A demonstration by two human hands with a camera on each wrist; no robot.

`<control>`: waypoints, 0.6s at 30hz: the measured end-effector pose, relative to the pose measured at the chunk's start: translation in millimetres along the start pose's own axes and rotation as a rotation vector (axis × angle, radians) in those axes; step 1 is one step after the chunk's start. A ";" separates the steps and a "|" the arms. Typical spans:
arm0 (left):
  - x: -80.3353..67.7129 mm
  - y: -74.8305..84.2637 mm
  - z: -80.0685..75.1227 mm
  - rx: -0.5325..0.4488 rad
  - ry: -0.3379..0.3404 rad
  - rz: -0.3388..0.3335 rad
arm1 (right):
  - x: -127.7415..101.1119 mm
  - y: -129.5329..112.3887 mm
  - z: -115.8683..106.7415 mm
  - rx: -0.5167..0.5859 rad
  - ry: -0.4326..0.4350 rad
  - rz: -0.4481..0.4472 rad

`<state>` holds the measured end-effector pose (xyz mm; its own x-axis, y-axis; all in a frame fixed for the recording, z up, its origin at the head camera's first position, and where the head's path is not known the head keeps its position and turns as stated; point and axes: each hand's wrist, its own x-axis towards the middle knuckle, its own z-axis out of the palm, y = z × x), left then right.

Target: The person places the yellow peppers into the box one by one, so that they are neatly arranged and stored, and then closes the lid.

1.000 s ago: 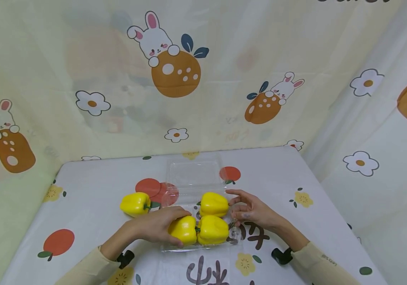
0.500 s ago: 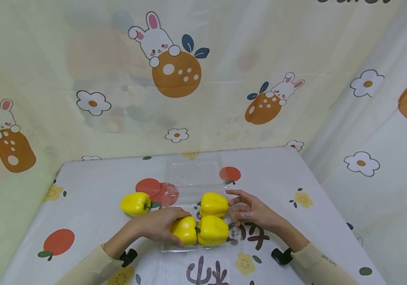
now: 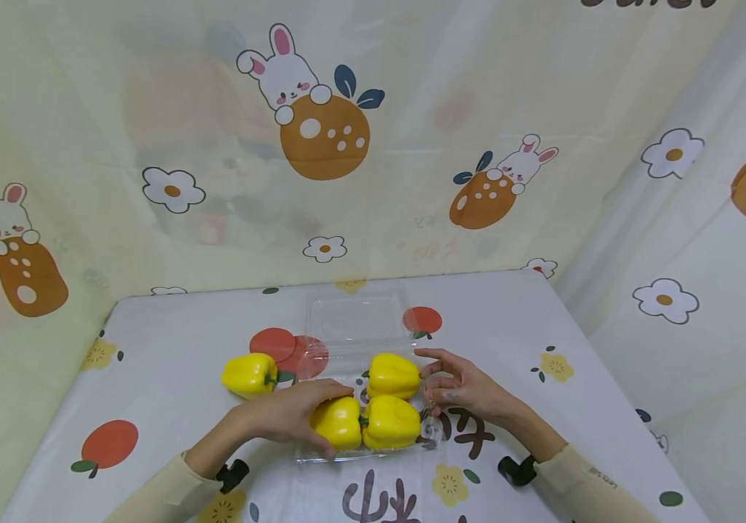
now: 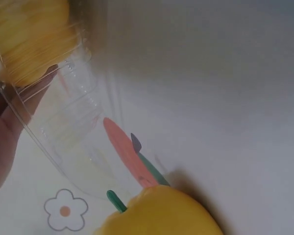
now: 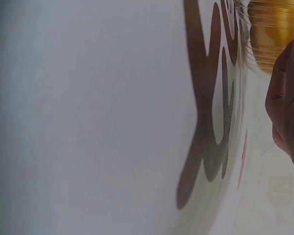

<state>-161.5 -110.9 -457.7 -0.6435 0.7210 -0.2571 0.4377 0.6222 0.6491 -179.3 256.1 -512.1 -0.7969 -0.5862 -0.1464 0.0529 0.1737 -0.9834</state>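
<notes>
A clear plastic clamshell box (image 3: pixel 359 319) lies on the table, its lid folded back toward the wall. My left hand (image 3: pixel 290 414) grips a yellow bell pepper (image 3: pixel 338 423) at the front left of the box, thumb in front and fingers over its far side. Beside it sits another yellow bell pepper (image 3: pixel 391 423), and a further pepper (image 3: pixel 394 376) sits behind that one. My right hand (image 3: pixel 460 385) is at the box's right wall, index finger extended toward the hinge corner, other fingers loosely bent at the side. In the right wrist view, these fingers (image 5: pixel 279 103) overlap the ribbed plastic.
One more yellow bell pepper (image 3: pixel 248 375) lies on the tablecloth, left of the box and behind my left wrist. A printed tablecloth (image 3: pixel 170 349) covers the table. Fabric curtains (image 3: pixel 405 174) with rabbit prints rise at the back and both sides.
</notes>
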 end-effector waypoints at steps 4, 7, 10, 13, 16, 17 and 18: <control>-3.0 -1.4 -1.3 -0.076 0.020 0.008 | -0.1 0.2 -0.3 0.009 -0.004 -0.003; -5.2 -3.1 -3.2 -0.137 0.056 0.030 | 0.2 0.3 -0.7 0.015 -0.008 -0.007; -7.2 -5.2 -4.9 -0.189 0.108 0.067 | 0.1 0.6 -1.0 0.016 -0.010 -0.012; -9.2 -8.0 -6.8 -0.217 0.170 0.105 | -0.2 0.9 -0.9 0.014 -0.012 -0.018; -12.6 -11.0 -9.9 -0.208 0.232 0.122 | -0.4 1.5 -0.8 0.010 -0.011 -0.017; -14.1 -12.0 -11.3 -0.197 0.250 0.126 | -0.3 1.8 -0.8 0.010 -0.010 -0.016; -15.8 -13.0 -12.8 -0.186 0.265 0.129 | -0.3 2.1 -0.8 0.010 -0.009 -0.015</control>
<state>-165.1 -134.3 -452.9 -0.7416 0.6707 0.0150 0.4202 0.4470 0.7896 -179.5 257.3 -514.0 -0.7921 -0.5958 -0.1329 0.0473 0.1570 -0.9865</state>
